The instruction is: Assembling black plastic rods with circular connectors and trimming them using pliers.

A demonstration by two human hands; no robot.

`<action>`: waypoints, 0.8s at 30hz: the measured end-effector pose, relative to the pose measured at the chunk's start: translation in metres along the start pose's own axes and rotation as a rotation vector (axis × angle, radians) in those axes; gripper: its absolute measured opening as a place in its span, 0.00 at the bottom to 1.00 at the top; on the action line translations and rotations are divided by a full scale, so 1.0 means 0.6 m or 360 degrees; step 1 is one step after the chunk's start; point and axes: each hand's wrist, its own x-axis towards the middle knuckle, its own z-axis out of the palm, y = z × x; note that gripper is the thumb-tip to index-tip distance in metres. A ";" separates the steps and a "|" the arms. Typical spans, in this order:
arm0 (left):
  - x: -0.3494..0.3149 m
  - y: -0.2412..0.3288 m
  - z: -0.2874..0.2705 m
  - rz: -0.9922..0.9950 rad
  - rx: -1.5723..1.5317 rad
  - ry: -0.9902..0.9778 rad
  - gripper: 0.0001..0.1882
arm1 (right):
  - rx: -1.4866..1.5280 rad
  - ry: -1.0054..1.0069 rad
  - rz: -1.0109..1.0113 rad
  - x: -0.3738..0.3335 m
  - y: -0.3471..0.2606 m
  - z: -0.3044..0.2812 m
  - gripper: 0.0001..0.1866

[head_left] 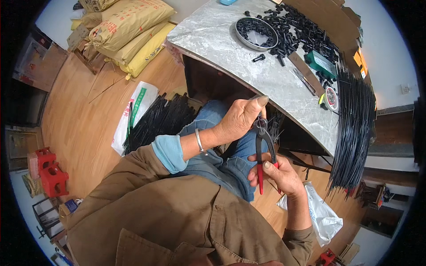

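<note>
My right hand is closed round the red handles of a pair of end-cutting pincers. The pincers point up and away from me, with their dark jaws close to my left hand. My left hand is closed just in front of the table edge, its thumb raised along the top. A small dark piece seems to sit between its fingers and the jaws, but I cannot make out what it is. Both hands are over my lap, above my jeans.
The grey marble-patterned table holds a round metal tin, many black bolt-like pieces and a green box. Long black rods overhang its right end. More rods lie at my left, near stacked sacks.
</note>
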 end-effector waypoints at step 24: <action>0.023 -0.015 -0.012 -0.0072 0.0069 0.0210 0.29 | -0.0891 0.0566 -0.0051 0.027 0.027 -0.007 0.09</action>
